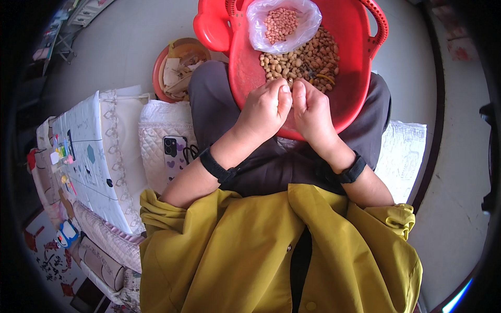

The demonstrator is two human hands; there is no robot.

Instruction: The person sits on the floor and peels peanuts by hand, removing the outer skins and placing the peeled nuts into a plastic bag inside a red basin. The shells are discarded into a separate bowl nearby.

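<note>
My left hand [270,99] and my right hand [311,107] meet over the near part of a red plastic basket [250,78]. Both are curled, thumbs side by side, pinching what looks like an unshelled peanut [290,83] that the fingers mostly hide. Beyond them, many unshelled peanuts [299,60] cover part of the basket floor. A clear plastic bag [256,33], open at the top, rests on those at the far side. Shelled pink peanut kernels [281,24] lie inside it. The basket sits on my lap.
A waste bin [157,74] with paper scraps stands beyond my left knee, near another red plastic object [211,31]. A phone in a heart-patterned case [175,156] lies on the quilted seat cover [150,144]. Farther left is a cloth-covered table [86,160].
</note>
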